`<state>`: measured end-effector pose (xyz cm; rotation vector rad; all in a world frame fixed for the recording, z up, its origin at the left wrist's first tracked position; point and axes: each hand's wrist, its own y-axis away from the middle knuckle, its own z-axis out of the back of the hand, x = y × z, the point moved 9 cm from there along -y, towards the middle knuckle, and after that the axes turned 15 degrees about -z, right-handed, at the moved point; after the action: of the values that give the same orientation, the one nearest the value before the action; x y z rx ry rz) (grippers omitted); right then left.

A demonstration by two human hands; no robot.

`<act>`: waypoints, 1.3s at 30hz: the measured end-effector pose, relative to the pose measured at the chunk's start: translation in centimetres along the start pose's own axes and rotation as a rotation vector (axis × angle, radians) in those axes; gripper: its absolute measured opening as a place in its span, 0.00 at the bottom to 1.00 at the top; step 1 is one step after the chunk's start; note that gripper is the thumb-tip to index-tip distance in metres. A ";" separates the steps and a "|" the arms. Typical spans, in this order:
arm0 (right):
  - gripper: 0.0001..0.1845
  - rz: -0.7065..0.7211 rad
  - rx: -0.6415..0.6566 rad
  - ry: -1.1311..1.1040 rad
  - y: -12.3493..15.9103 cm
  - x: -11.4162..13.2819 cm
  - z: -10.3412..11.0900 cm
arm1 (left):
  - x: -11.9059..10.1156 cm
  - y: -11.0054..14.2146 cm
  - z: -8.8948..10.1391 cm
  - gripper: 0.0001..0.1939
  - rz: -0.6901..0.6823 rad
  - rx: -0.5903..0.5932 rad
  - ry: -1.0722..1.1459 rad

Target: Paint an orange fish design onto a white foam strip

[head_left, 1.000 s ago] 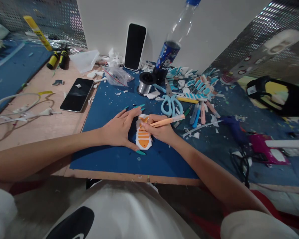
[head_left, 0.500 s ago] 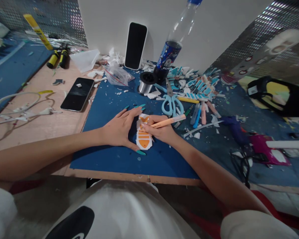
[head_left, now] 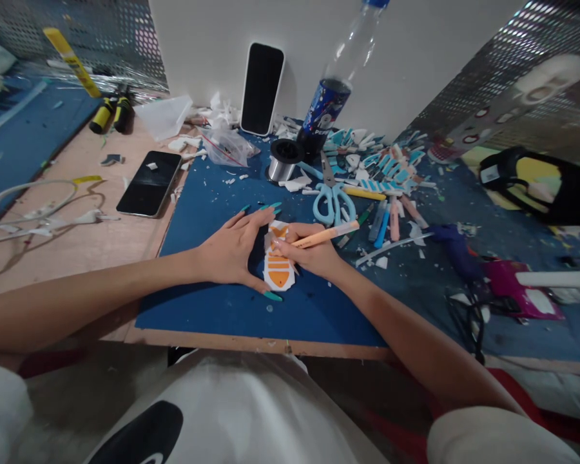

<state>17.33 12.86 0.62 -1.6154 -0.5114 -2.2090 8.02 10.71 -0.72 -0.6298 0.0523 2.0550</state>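
In my right hand (head_left: 314, 248) is a slim pale orange pen-shaped tool (head_left: 326, 234) with small dark print; the fingers pinch it low down and hide its tip. Beneath those fingers a white cut-out piece (head_left: 290, 278) lies flat, bearing an orange striped fish (head_left: 279, 278). My left hand (head_left: 234, 248) rests palm down on the blue mat (head_left: 212, 309), fingers spread. Its thumb and forefinger curve around the left side of the white piece. Part of the fish is covered by my right hand.
Light blue scissors (head_left: 334, 196), a wire spool (head_left: 282, 161) and a bottle (head_left: 326, 109) stand or lie beyond my hands. Scraps (head_left: 391, 167) and slim cutters (head_left: 395, 220) spread to the right, near a purple glue gun (head_left: 457, 254). A phone (head_left: 149, 183) lies left.
Both hands, the tool and the white piece keep nearly the same place. The whole view has shifted very slightly.
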 end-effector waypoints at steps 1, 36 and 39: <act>0.21 0.001 -0.008 -0.003 0.0 0.0 0.1 | 0.0 0.0 0.0 0.65 -0.004 -0.005 0.001; 0.20 0.035 -0.081 0.104 0.4 0.6 0.9 | -0.2 0.0 0.2 0.65 -0.001 -0.014 0.007; 0.19 0.014 -0.090 0.112 0.4 0.5 1.0 | -0.3 0.0 0.3 0.64 -0.021 -0.024 0.002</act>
<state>18.19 12.94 1.42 -1.5229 -0.3741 -2.3261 8.07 10.57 -0.36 -0.6447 0.0229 2.0373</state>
